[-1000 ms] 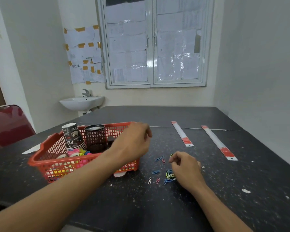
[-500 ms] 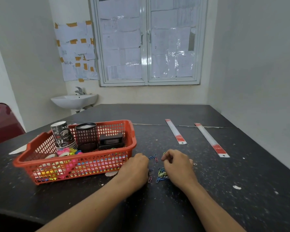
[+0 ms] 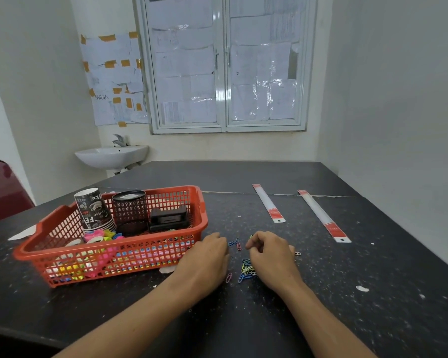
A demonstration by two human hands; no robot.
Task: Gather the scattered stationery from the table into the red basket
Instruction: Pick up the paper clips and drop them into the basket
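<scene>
The red basket (image 3: 203, 216) stands at the left of the black table and holds paper cups (image 3: 93, 210), a black mesh pen holder (image 3: 130, 210), a black box (image 3: 168, 218) and coloured tape rolls (image 3: 101, 236). Several coloured paper clips (image 3: 246, 270) lie scattered just right of the basket. My left hand (image 3: 207, 259) rests palm down beside the basket's right corner, its bent fingers touching the table by the clips. My right hand (image 3: 269, 254) hovers over the clips, its fingers curled in and pinching some. Two white and red rulers (image 3: 268, 202) (image 3: 323, 216) lie farther back.
A white sink (image 3: 111, 156) hangs on the wall beyond the table's far left corner. A dark red chair (image 3: 3, 187) stands at the left edge. A white paper scrap (image 3: 21, 235) lies left of the basket. The wall runs close along the table's right side.
My left hand came down from above the basket to the table beside the paper clips. My right hand stayed over the clips. The view shifted slightly to the right.
</scene>
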